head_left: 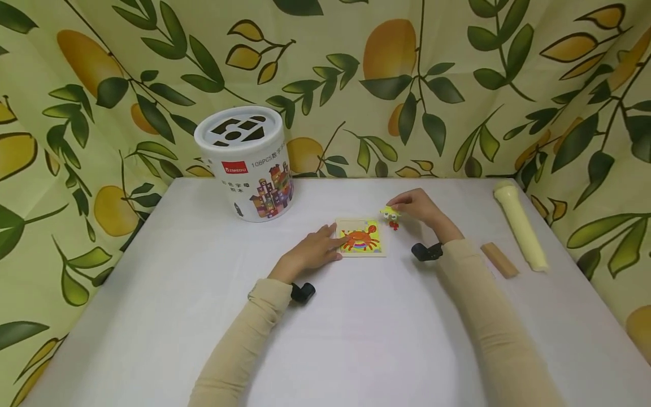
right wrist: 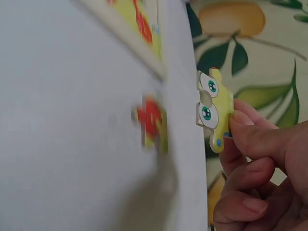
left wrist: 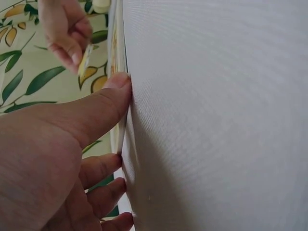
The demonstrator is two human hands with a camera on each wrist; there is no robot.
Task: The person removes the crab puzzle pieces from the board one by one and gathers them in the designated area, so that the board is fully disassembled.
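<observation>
A small square wooden crab puzzle board (head_left: pixel 362 256) lies on the table, with bare wood showing along its top left. My left hand (head_left: pixel 316 247) rests at its left side, index finger extended over the crab picture. In the left wrist view, the thumb (left wrist: pixel 113 94) touches the board's edge and the other fingertips rest on the table. Beyond the board's upper right corner, my right hand (head_left: pixel 414 204) pinches a yellow puzzle piece (right wrist: pixel 222 108) with two printed eyes, held above the table. Below it a red-and-yellow puzzle piece (right wrist: pixel 151 118) lies loose, blurred in the right wrist view.
A white bucket (head_left: pixel 246 169) with a shape-cutout lid stands at the back left. Toward the right edge of the table (head_left: pixel 381 339) lie a brown block (head_left: pixel 500 260) and a long cream-coloured stick (head_left: pixel 520 226). A leaf-and-fruit patterned curtain (head_left: pixel 335 102) hangs behind.
</observation>
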